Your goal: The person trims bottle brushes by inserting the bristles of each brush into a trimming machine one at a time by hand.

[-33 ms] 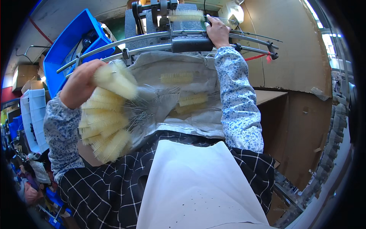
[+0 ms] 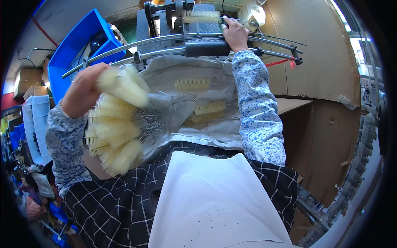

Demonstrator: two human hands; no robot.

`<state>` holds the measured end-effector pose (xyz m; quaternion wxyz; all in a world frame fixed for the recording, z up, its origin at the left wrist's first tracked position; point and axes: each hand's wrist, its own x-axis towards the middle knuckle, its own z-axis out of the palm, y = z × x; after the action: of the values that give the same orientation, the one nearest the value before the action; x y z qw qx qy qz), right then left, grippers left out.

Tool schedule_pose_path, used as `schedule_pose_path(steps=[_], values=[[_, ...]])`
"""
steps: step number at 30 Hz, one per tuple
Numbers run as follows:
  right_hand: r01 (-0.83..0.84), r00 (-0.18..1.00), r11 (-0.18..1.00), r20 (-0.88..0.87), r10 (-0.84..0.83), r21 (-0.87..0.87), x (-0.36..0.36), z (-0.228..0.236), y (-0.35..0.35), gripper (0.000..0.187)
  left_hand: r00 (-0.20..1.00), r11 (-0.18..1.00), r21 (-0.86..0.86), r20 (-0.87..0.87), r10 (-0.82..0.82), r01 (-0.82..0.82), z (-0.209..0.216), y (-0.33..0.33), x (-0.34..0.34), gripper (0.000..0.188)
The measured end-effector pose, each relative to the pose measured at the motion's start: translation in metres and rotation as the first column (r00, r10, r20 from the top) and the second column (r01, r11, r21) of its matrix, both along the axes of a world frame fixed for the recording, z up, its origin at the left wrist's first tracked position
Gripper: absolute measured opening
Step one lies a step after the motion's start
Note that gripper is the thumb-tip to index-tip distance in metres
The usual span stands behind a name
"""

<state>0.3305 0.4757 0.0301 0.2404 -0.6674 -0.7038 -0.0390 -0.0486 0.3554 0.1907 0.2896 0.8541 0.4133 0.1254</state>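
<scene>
At the machine on the far side, my right hand is closed at the wire stem of a cream bristle brush, which lies level to its left. My left hand is curled about the end of another pale brush, slightly blurred, on top of a fanned pile of brushes. Its fingertips are partly hidden by the bristles. The pile's thin wire stems point right over a grey cloth. Several more brushes lie on that cloth.
Two curved metal rails with a black sleeve cross in front of the machine. A blue bin stands at the far left, a white crate below it. Cardboard panels rise on the right, beside a lamp.
My left hand has shifted slightly left, and more of the top brush's end shows beside it. The right hand and its brush stay almost in place.
</scene>
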Motion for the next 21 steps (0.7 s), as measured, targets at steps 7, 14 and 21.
schedule_pose_path(steps=[7, 14, 21], values=[[0.036, 0.999, 0.996, 0.028, -0.033, -0.082, -0.030, 0.015, -0.006, 0.030, 0.960, 0.987, -0.121, 0.246, 0.135, -0.108, 0.049, -0.002, -0.004, 0.008], [0.010, 0.999, 0.983, -0.034, -0.017, -0.184, -0.106, 0.022, -0.009, 0.029, 0.935, 0.965, -0.170, 0.261, 0.240, -0.200, 0.055, -0.016, -0.010, 0.005], [-0.020, 0.999, 0.994, -0.031, 0.017, -0.105, -0.111, 0.019, -0.008, 0.028, 0.948, 0.962, -0.168, 0.201, 0.248, -0.216, 0.062, -0.026, -0.003, 0.007]])
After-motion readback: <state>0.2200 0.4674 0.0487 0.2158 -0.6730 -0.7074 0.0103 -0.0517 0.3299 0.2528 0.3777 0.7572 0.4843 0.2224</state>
